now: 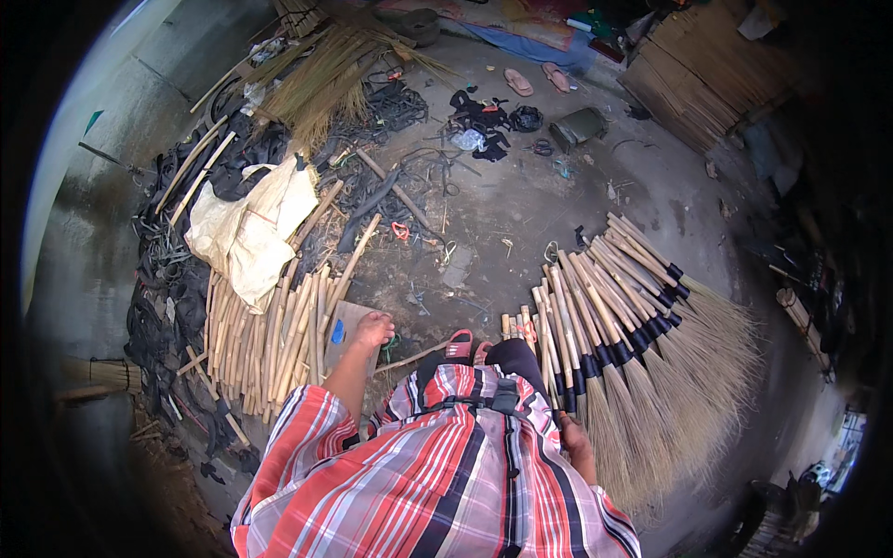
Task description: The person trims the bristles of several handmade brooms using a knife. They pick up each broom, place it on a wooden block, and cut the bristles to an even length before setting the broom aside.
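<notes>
My left hand (375, 329), its fingers curled in, hangs over the right edge of a flat board (340, 316) with a blue patch; whatever it may hold is hidden. Down at my right side, my right hand (578, 441) closes at the black-bound neck of the nearest broom, partly covered by my shirt. That broom belongs to a fanned row of brooms (642, 372) with bamboo handles, black bindings and pale bristles spreading right. To the left of the board lies a stack of bare bamboo sticks (265, 339).
A cream sack (251, 228) covers part of the sticks. Black rubber strips (172, 270) heap along the left wall, with loose bristle grass (326, 79) beyond. Farther off are pink slippers (518, 82), a dark green container (578, 128) and a cardboard sheet (707, 70).
</notes>
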Demonstrator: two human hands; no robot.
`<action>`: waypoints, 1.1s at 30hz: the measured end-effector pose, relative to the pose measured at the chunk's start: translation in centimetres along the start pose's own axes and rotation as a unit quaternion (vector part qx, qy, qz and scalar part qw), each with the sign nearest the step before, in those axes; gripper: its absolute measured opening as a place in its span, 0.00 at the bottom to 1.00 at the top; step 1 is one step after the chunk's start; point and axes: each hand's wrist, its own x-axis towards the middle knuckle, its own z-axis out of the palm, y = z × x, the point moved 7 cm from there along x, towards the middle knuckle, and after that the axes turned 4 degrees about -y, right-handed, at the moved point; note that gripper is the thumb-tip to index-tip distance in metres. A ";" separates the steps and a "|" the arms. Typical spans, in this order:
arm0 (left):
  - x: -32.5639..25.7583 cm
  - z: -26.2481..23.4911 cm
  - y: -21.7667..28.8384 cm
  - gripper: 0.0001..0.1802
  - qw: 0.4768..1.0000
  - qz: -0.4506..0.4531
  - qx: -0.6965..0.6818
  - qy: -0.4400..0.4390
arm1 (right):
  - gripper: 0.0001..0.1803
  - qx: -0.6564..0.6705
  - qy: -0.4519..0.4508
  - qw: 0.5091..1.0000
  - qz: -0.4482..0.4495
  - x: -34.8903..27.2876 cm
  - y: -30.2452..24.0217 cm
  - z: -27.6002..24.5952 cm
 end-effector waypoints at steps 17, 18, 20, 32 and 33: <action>4.4 9.0 -1.2 0.13 0.968 -0.207 -0.137 0.038 | 0.33 -0.293 -0.108 0.948 0.054 12.2 -29.1 -6.3; 5.1 10.3 1.6 0.13 0.971 -0.194 -0.129 0.046 | 0.33 -0.310 -0.127 0.942 0.021 12.7 -32.8 -6.6; 7.6 12.0 8.2 0.16 0.985 -0.101 -0.137 0.007 | 0.33 -0.318 -0.086 0.943 0.048 14.0 -39.2 -8.8; 16.1 10.0 20.3 0.21 0.981 -0.145 -0.119 0.044 | 0.33 -0.312 0.128 0.938 -0.077 23.5 -70.3 -12.1; 17.4 9.0 20.6 0.23 0.990 -0.122 -0.064 0.027 | 0.32 -0.263 0.109 0.955 -0.088 23.9 -72.3 -10.6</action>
